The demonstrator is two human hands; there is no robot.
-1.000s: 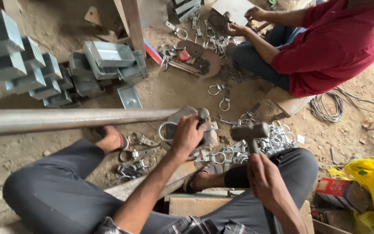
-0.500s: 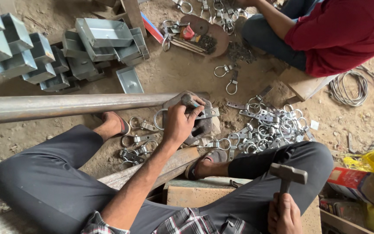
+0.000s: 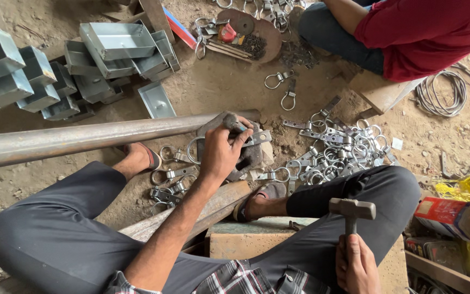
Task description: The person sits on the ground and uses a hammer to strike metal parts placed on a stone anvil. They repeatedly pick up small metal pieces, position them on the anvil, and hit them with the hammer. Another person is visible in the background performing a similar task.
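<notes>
- Pressing down in the head view, the left hand [image 3: 221,149] lies on a metal ring clamp [image 3: 246,139]; its fingers [image 3: 235,130] are bent over the flat strap of this piece and hold it on a dark worn block [image 3: 246,158].
- This block sits on the dirt floor [image 3: 224,87], just in front of the end of a long steel pipe [image 3: 82,136], between the person's two feet in sandals.
- At the bottom of the same view, the right hand [image 3: 357,264] is clenched around the handle of a hammer [image 3: 352,209]; the hammer head stands upright above the right knee, well apart from the clamp.
- Many similar ring clamps lie in a heap [image 3: 333,147] to the right of the block, and a few more near the left foot.
- Grey metal trays [image 3: 115,43] are stacked at the upper left.
- Another person in a red shirt [image 3: 425,32] sits at the upper right, beside a coil of wire [image 3: 441,92].
</notes>
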